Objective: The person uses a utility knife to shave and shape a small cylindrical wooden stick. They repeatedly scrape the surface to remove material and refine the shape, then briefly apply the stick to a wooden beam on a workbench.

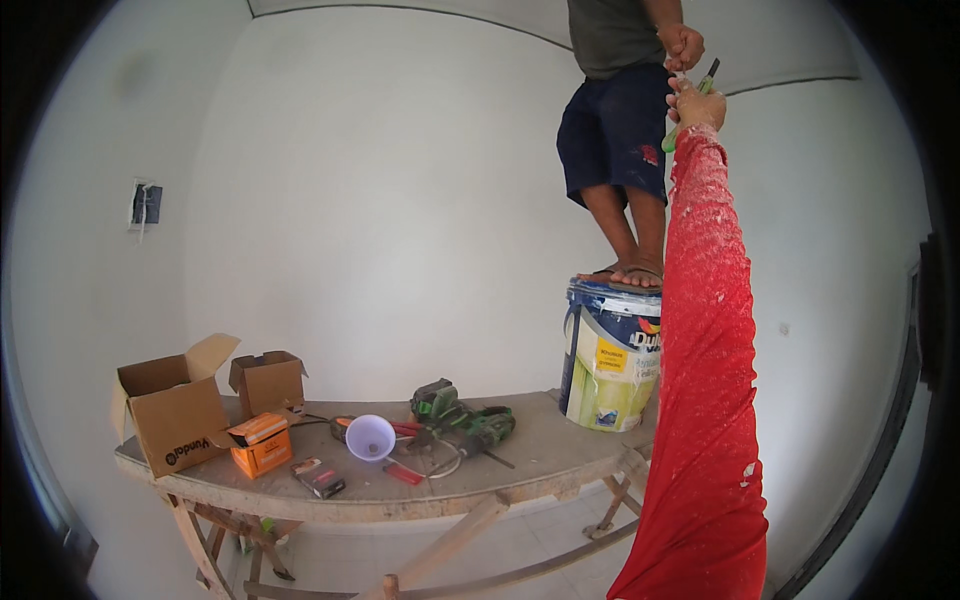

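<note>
My right arm, in a red sleeve dusted white, reaches up along the right side. My right hand (701, 108) is closed around a green utility knife (670, 140), its dark blade pointing up and to the right. Just above it is the hand (682, 44) of another person, who stands on a large paint bucket (608, 360). The fingers of both hands come close together, and whether something small passes between them cannot be made out. My left hand is out of view.
A wooden work table (530, 470) carries the bucket, open cardboard boxes (178, 425), an orange box (262, 445), a pale purple funnel (370, 438) and a green-and-black tool bag or harness (460, 412). A wall box with loose wires (145, 204) is at left.
</note>
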Demonstrator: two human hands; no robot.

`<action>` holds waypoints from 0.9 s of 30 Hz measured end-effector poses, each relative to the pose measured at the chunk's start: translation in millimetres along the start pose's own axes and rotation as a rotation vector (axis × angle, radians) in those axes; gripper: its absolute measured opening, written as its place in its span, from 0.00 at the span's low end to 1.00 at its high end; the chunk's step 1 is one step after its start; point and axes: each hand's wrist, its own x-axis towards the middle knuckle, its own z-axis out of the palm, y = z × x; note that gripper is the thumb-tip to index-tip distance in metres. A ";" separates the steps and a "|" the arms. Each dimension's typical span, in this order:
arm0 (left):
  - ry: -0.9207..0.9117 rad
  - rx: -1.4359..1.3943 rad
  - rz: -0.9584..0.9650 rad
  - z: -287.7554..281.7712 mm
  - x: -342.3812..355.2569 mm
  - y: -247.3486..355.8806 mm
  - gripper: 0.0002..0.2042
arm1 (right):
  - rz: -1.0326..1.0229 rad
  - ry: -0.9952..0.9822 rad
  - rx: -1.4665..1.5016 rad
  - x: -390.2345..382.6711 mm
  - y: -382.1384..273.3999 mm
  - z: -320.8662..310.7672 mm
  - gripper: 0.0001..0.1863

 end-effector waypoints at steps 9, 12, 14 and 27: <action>0.126 0.095 0.142 -14.1 -16.4 45.5 0.29 | -0.060 -0.414 0.158 -188.3 41.5 -86.4 0.14; 0.175 0.010 0.103 -33.5 -31.1 54.3 0.22 | 0.356 -1.011 0.217 -398.0 44.3 -189.2 0.18; 0.214 0.052 0.123 -47.8 -50.9 55.8 0.22 | 0.510 -1.339 0.270 -514.4 7.3 -217.7 0.20; 0.180 0.060 0.150 -129.2 -164.1 94.9 0.22 | 0.071 -1.616 0.373 -725.5 -189.0 -152.8 0.17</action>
